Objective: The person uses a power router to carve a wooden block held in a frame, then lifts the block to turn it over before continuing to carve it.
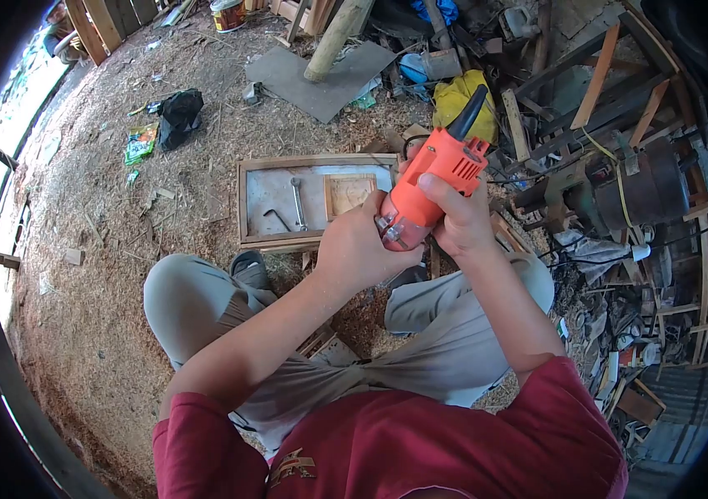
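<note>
An orange trim router (437, 175) with a clear base and a black cord sleeve is tilted in front of me, above my lap. Around its lower end, by the clear base, my left hand (358, 245) is closed. My right hand (464, 218) grips the orange body from the right, thumb lying across it. Just beyond the hands is a shallow wooden-framed tray (242, 200) with a pale panel inside. A wrench (298, 205), a hex key (277, 219) and a smaller wooden frame (329, 200) lie in it. The router partly hides the tray's right end.
Wood shavings cover the ground. A grey board (287, 79) with a post (333, 46) on it stands ahead. Left of that lie a black bag (179, 112) and a green packet (141, 143). A yellow sack (458, 104), scrap wood and a dark motor-like machine (649, 183) crowd the right.
</note>
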Demonstrator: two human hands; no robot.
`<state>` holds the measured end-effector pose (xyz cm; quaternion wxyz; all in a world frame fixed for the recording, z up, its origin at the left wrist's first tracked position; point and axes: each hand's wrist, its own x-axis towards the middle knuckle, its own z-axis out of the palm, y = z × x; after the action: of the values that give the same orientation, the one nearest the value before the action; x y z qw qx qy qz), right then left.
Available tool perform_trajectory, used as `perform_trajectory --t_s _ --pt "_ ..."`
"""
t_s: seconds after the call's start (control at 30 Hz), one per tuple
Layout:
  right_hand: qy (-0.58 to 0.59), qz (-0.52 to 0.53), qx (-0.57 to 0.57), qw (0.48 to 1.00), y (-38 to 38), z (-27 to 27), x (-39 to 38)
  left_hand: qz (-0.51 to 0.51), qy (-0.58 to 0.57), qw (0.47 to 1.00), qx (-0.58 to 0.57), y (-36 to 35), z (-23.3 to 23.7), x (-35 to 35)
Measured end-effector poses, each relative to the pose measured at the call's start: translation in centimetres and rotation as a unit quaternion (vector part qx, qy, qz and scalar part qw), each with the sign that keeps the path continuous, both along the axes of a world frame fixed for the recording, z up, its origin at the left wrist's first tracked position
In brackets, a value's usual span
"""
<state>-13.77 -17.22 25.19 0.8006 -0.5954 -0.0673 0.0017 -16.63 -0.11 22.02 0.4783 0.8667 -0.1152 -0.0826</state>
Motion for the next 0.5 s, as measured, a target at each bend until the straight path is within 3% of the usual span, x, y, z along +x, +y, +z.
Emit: perform_trajectory --t_s 0.13,0.33,0.5 --pt "0.01 -0.018 0.027 0.999 0.1 0.2 -0.1 -0.033 0.032 0.998 -0.034 0.2 0.1 0.3" --pt "-0.017 0.051 -0.005 0.999 -1.0 0.0 0.2 -0.107 0.066 0.984 -0.127 1.1 -0.6 1.4" --pt "0.02 0.022 0.014 0.999 -1.1 -0.6 -0.1 -0.12 0.1 0.974 -0.164 1.0 -0.9 1.5"
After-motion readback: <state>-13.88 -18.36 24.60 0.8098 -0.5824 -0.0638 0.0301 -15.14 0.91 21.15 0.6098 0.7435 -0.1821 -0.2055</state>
